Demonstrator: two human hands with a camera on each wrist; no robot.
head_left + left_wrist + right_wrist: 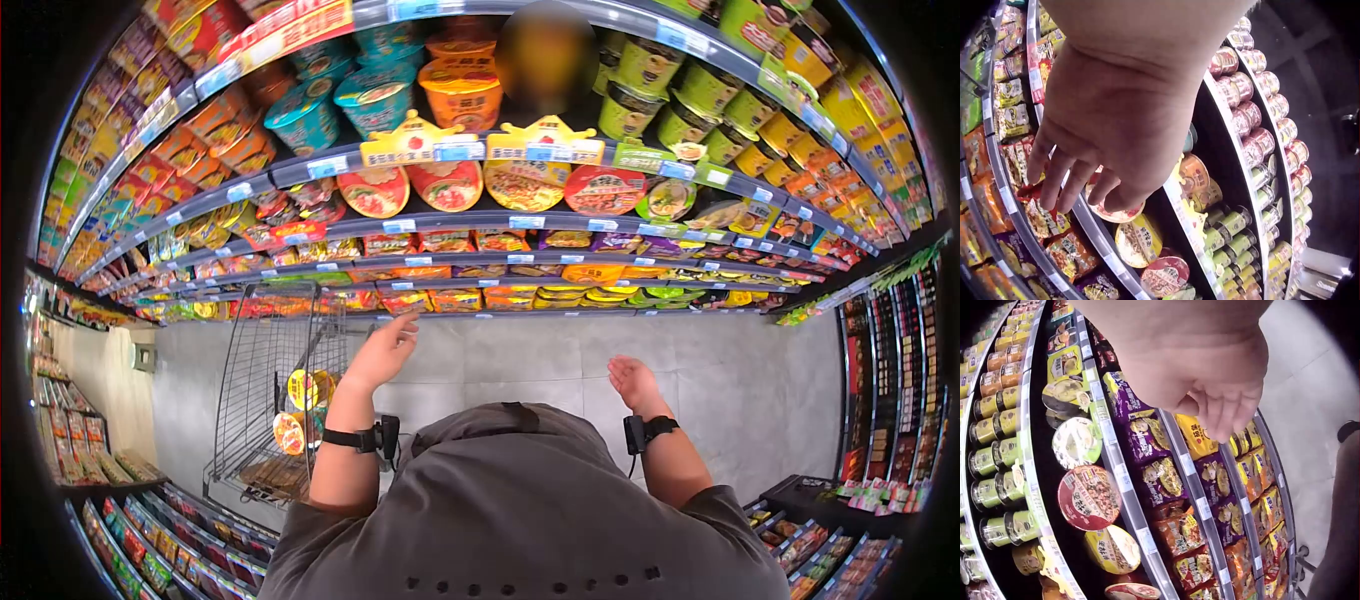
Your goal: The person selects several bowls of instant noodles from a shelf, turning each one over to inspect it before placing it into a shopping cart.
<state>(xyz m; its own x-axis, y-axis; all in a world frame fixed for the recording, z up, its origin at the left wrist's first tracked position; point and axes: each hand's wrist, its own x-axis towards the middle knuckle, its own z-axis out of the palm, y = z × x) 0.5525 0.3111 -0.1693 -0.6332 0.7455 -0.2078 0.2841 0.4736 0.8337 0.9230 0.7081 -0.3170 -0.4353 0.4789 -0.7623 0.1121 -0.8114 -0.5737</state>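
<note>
My left hand (385, 350) reaches forward from the body, in front of the lower shelves, with fingers loosely extended and nothing held. Bagged noodles (1035, 215) and large round noodle tubs (1138, 240) lie beyond it in the left wrist view. Out over the floor, my right hand (635, 382) is held low with relaxed, slightly bent fingers, also holding nothing. Purple noodle packets (1147, 440) and a red-lidded tub (1089, 497) sit on shelves behind it in the right wrist view. Left of the body, a wire shopping cart (262, 350) carries two round noodle tubs (289, 433).
A wide curved shelf unit (440, 222) spans the front, with teal noodle cups (375, 98) and green noodle cups (632, 108) up high. Grey floor tiles (500, 355) lie before it. More racks (893, 370) stand at right, and low shelves (165, 540) behind at left.
</note>
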